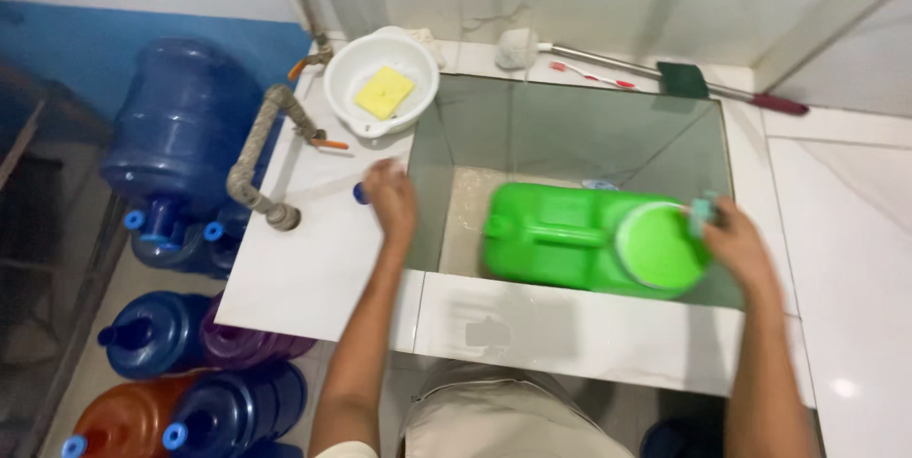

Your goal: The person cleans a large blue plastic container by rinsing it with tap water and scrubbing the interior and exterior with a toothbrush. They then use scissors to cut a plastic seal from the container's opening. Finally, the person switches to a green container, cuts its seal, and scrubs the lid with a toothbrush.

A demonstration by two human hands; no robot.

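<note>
Bright, even indoor light from above fills the scene. The white tiled counter (323, 258) shows soft glare, with a small bright spot at lower right. A faint shadow falls on the counter's front ledge. The green jug (570, 235) and both hands are smeared by motion blur. Straight edges bow near the frame's borders, and the left side is dimmer

A white plastic bowl (380, 81) sat on the tiled counter (318, 258), left of and behind the sunken basin (570, 130). Inside the bowl lay a yellow sponge (385, 91). Left of the bowl, a bent pipe (258, 156) rose from the counter. Beyond the basin's far edge lay a long-handled brush (679, 77) and a toothbrush (591, 76). Below the counter's left side, several blue water jugs (180, 135) stood stacked, with one orange jug (119, 425).
</note>
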